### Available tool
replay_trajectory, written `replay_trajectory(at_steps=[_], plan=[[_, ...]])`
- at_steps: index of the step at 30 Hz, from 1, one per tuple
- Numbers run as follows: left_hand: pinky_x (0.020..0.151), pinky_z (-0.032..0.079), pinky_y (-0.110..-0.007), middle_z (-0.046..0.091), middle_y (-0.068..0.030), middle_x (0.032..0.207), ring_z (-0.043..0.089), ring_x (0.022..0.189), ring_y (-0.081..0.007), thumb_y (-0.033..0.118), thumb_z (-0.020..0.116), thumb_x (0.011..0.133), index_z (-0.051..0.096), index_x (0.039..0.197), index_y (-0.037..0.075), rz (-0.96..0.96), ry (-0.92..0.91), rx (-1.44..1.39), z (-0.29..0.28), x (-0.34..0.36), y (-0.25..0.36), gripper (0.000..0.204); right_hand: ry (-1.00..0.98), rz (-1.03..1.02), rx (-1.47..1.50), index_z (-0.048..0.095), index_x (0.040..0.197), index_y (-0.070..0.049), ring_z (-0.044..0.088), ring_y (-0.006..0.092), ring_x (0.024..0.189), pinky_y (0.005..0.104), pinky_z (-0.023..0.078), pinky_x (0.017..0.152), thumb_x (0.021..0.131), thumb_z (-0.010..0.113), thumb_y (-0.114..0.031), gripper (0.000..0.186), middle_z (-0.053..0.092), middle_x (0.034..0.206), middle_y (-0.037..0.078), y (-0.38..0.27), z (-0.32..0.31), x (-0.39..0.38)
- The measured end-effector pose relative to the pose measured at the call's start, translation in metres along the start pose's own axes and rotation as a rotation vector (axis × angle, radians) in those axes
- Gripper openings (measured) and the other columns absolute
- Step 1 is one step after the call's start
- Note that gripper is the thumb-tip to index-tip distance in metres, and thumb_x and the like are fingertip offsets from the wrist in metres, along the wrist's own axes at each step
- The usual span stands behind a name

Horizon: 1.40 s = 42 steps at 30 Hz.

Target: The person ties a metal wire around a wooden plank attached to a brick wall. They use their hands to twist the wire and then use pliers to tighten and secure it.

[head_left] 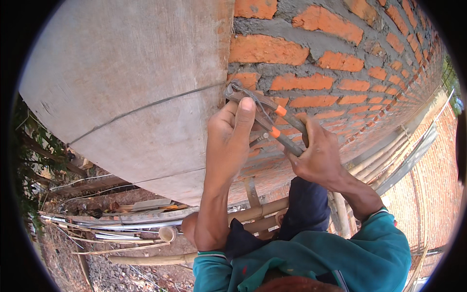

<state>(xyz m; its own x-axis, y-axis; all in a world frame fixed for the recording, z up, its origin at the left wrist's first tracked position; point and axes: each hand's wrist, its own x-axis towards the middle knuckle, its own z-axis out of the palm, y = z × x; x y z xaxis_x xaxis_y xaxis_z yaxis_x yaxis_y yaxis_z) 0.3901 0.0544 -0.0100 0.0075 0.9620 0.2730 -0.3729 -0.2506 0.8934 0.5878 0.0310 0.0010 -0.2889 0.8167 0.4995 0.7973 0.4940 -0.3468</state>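
Note:
My right hand (pixel 317 151) grips the spread handles of a pair of pincers (pixel 292 119) with orange bands. The jaws sit at the edge of a flat grey wooden board (pixel 146 53), where it meets the brick wall (pixel 301 82). My left hand (pixel 228 134) is closed at the jaw end, its thumb lying along the tool; its curled fingers are partly hidden. A dark tie wire (pixel 146 105) stretches across the board to the jaws. Some of it is bunched around them, and a loose strand hangs beside the tool.
A short metal rod (pixel 259 140) sticks out below the pincers. Bamboo poles (pixel 260 210) run beneath me, near my legs. Lower left lie a pale bucket (pixel 168 234), rubble (pixel 129 272) and loose planks (pixel 146 204). A second wire (pixel 170 174) crosses the board lower down.

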Motion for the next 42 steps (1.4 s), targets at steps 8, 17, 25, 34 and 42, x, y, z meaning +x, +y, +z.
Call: replay_trajectory(at_steps=[8, 17, 25, 34, 42], plan=[[0.071, 0.057, -0.028, 0.074, -0.0165, 0.1, 0.071, 0.088, -0.0189, 0.045, 0.058, 0.107, 0.061, 0.123, -0.005, 0.038, 0.007, -0.287, 0.011, -0.003, -0.001, 0.053, 0.146, 0.072, 0.017, 0.062, 0.118, -0.002, 0.048, 0.0125, 0.058, 0.0316, 0.042, 0.052, 0.071, 0.094, -0.025, 0.062, 0.047, 0.068, 0.002, -0.004, 0.023, -0.01], [0.069, 0.05, -0.028, 0.066, -0.0078, 0.095, 0.059, 0.083, -0.0104, 0.037, 0.068, 0.103, 0.056, 0.114, -0.001, -0.011, 0.016, -0.256, 0.023, -0.003, 0.001, 0.041, 0.149, 0.257, 0.064, 0.061, 0.12, -0.003, 0.068, 0.0227, 0.066, 0.0392, 0.054, 0.061, 0.072, 0.093, -0.038, 0.067, 0.068, 0.082, 0.01, -0.001, 0.055, -0.018], [0.076, 0.05, -0.033, 0.064, -0.0056, 0.087, 0.065, 0.083, -0.0172, 0.05, 0.061, 0.104, 0.054, 0.11, 0.005, 0.078, 0.064, -0.107, 0.027, 0.0, -0.01, 0.045, -0.083, 0.202, 0.347, 0.062, 0.123, 0.0, 0.067, 0.0192, 0.073, 0.0346, 0.053, 0.067, 0.073, 0.094, -0.039, 0.071, 0.066, 0.081, 0.006, -0.006, 0.043, -0.015], [0.068, 0.055, -0.032, 0.064, -0.0078, 0.087, 0.068, 0.084, -0.0204, 0.054, 0.057, 0.105, 0.054, 0.112, 0.001, 0.05, 0.01, -0.08, 0.021, 0.0, -0.008, 0.054, -1.232, 0.468, 1.556, 0.063, 0.111, -0.001, 0.063, 0.0184, 0.076, 0.0358, 0.052, 0.065, 0.098, 0.073, -0.039, 0.042, 0.064, 0.088, 0.007, 0.039, 0.019, 0.028], [0.06, 0.05, -0.032, 0.064, -0.0095, 0.079, 0.063, 0.066, -0.0161, 0.054, 0.051, 0.108, 0.062, 0.098, -0.004, -0.01, -0.171, 0.22, -0.004, -0.008, -0.001, 0.06, -0.865, 0.281, 0.682, 0.061, 0.092, -0.003, 0.057, 0.0156, 0.062, 0.0336, 0.047, 0.059, 0.104, 0.065, -0.04, 0.039, 0.058, 0.069, 0.003, 0.027, -0.034, 0.028]])
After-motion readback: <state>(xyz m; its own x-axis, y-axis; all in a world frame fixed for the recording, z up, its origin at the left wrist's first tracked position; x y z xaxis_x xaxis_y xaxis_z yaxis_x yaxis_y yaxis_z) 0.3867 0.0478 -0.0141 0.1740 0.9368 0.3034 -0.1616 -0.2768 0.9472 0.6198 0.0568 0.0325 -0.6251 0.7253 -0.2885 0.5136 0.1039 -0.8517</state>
